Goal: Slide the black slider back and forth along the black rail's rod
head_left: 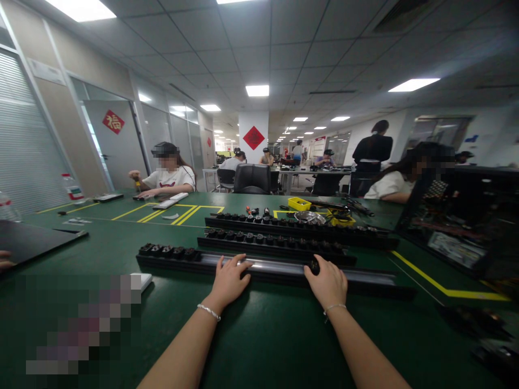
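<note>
Hands lie on the nearest rail (pixel 275 267), a long black strip with a pale channel that runs crosswise on the green table (pixel 259 335) right under the fingers. The left hand (pixel 229 282) is released, palm down, fingers spread flat over the channel. The right hand (pixel 327 282) bends over the rail with its fingertips at a single black knob (pixel 314 266); whether it pinches that knob or only touches it cannot be told. A short row of knobs (pixel 168 251) sits at the rail's end, out past the left hand. The risk seems to lie in the rail's length: uneven pressing from the two hands could swing or tip it, shaking the seated row loose or pushing it into the two filled rails (pixel 275 237) just beyond the fingertips. The lone knob could also slip from the right hand and roll along the channel. Farther beyond the right hand stand a yellow bin (pixel 299 203) and a metal bowl (pixel 309 217). Little writing can be read: a red door sign (pixel 113 121) far out to the left shows the character 福, a red pillar sign (pixel 253 138) far ahead is too blurred, and the bottle (pixel 73 190) label is too small.
</note>
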A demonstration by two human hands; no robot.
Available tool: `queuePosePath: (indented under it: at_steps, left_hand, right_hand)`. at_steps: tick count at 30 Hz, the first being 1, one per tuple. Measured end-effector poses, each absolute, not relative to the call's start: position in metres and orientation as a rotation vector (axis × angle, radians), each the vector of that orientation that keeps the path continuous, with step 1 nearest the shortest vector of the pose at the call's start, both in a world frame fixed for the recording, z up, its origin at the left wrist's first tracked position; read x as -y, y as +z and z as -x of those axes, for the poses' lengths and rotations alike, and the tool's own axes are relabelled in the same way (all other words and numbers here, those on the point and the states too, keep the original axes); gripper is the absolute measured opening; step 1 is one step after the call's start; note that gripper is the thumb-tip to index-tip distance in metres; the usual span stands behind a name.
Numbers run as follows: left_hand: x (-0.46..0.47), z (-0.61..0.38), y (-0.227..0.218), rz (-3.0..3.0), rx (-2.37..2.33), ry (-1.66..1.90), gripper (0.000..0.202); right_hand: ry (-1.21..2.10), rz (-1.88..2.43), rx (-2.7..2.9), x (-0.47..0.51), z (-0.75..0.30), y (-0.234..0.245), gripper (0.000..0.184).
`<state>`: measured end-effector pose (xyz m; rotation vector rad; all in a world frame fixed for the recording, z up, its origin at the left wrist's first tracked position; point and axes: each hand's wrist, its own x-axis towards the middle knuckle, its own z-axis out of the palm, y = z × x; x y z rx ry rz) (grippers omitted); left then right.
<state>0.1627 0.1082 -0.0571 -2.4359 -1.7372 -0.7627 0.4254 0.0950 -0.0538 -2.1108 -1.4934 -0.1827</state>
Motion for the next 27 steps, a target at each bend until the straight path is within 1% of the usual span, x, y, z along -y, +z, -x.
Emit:
queuePosePath:
  at_steps: [18, 27]
  left_hand:
    - [-0.1084, -0.1624, -0.0569, 2.440, 1.754, -0.748, 0.031]
    - [-0.1109, -0.1607, -0.0606, 2.444, 1.737, -0.778, 0.030]
  right_hand:
    - [-0.118, 2.113, 1.478, -0.0929, -0.4279, -0.0509, 0.049]
    - [-0.167, 2.153, 1.472, -0.0923, -0.4326, -0.0526, 0.052]
